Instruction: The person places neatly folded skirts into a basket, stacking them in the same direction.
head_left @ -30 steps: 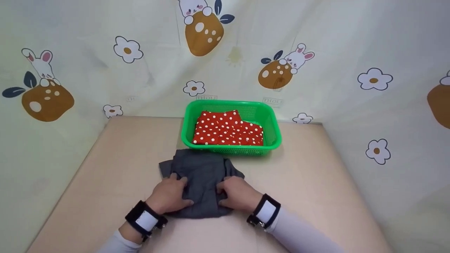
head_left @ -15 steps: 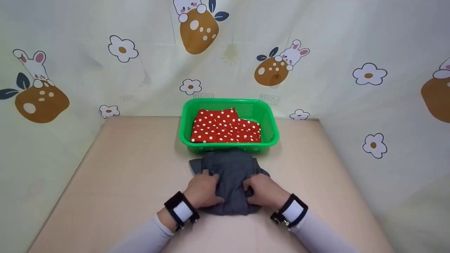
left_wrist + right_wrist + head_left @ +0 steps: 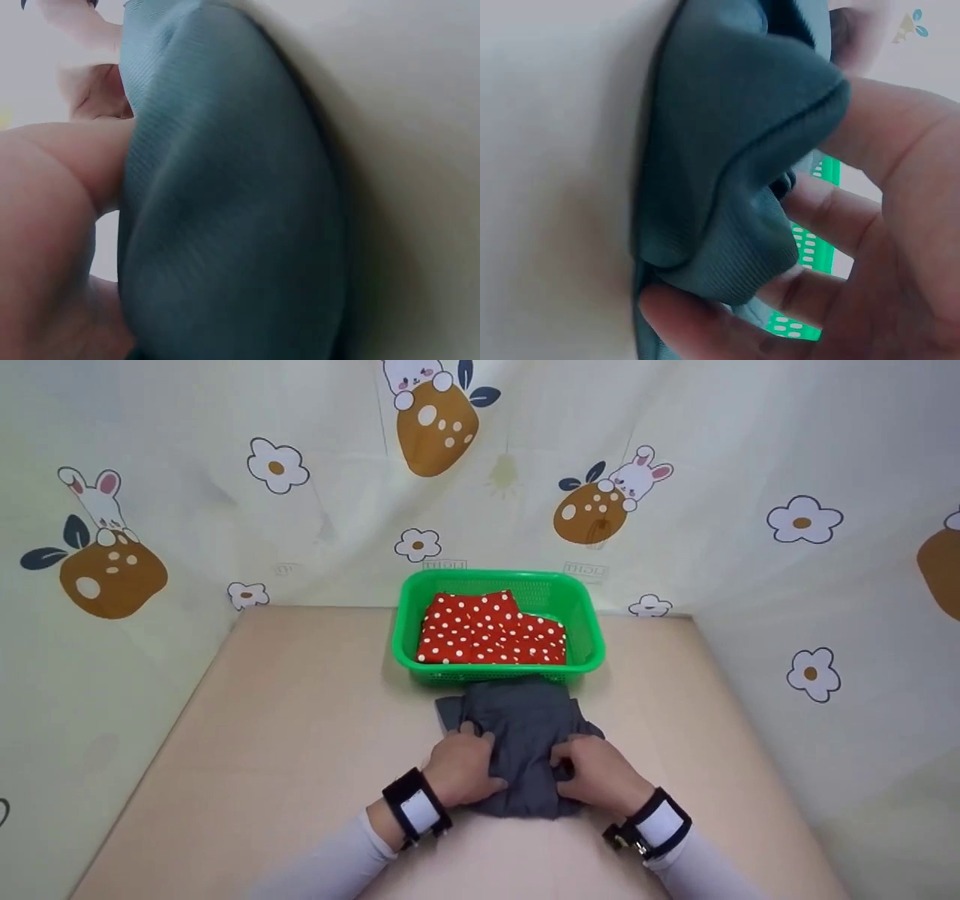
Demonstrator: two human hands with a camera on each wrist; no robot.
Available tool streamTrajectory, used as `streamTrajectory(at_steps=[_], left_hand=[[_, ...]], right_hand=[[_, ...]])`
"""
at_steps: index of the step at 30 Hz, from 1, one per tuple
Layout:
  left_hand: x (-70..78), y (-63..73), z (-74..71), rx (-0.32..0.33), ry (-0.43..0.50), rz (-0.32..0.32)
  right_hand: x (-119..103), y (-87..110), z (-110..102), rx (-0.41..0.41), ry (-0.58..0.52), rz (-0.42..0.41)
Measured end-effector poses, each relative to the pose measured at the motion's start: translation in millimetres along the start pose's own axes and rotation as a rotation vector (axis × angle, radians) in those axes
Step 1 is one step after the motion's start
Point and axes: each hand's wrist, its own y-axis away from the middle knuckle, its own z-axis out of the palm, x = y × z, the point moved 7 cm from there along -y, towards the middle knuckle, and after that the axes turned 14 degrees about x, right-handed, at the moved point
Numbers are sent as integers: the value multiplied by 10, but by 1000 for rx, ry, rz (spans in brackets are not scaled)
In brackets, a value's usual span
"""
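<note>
A dark grey folded garment lies on the table just in front of the green basket, its far edge close to the basket's near side. My left hand grips its left side; in the left wrist view the thumb and fingers press against the bulging grey cloth. On the opposite side my right hand holds the cloth. In the right wrist view its fingers curl round a loose fold, with one finger tucked under the edge. Some fingertips are hidden by the fabric.
The green plastic basket stands at the back of the table. Inside it lies a folded red cloth with white dots. A printed curtain surrounds the table on the back and both sides.
Both hands have moved the grey garment to the right along the table, from left of the basket's middle to in front of it and slightly right. Both grips look the same.
</note>
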Motion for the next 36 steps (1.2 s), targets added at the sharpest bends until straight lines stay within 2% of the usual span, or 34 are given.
streamTrajectory(at_steps=[3,5,8,11,13,15,19,22,26,28,32,36], left_hand=[[-146,36,-87,16,80,-12],[-279,87,-128,24,160,-53],[-511,207,-159,39,295,-181],[-715,327,-178,95,451,-323],[-819,398,-183,140,558,-413],[-888,439,-179,184,665,-477],[-956,463,-148,228,798,-557],[-988,457,-129,250,885,-604],[-1018,464,-87,244,1060,-701],[-1022,469,-60,229,1127,-738],[-1026,472,3,197,1208,-783],[-1019,469,53,155,1258,-804]], right_hand=[[33,42,-70,31,-11,38],[81,95,-128,61,-59,109],[202,185,-224,139,-186,283],[347,246,-297,244,-302,451],[427,265,-307,284,-350,523],[486,272,-293,306,-400,573],[576,276,-220,330,-544,645],[651,274,-176,361,-718,721],[780,307,-126,407,-982,869],[842,330,-106,430,-1077,920],[920,345,-73,435,-1159,957],[951,348,-57,390,-1144,981]])
